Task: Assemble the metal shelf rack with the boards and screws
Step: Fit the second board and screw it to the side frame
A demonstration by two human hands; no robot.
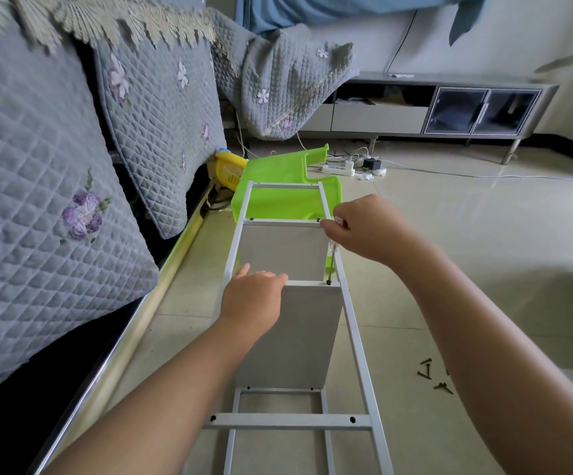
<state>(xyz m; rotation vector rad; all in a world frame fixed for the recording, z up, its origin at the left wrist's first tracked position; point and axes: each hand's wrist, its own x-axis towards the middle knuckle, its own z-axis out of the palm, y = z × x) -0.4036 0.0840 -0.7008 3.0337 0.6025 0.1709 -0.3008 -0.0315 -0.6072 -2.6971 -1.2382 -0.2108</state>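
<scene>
The grey metal rack frame point(353, 323) lies on its side on the floor, running away from me. A grey board point(295, 337) stands in it. My left hand point(254, 299) rests on the board's top edge, fingers laid over it. My right hand point(367, 228) grips the clear handle of a screwdriver point(331, 258), held upright. Its tip sits on a dark screw point(328, 282) at the board's right corner. A second board point(283, 252) stands farther back in the frame.
Several loose dark screws point(434, 375) lie on the tiles at the right. A green plastic stool point(285, 186) and a yellow basket point(230, 169) sit beyond the frame. A sofa with a quilted grey cover point(55, 166) runs along the left. A power strip point(339, 168) and a low cabinet point(449, 108) stand behind.
</scene>
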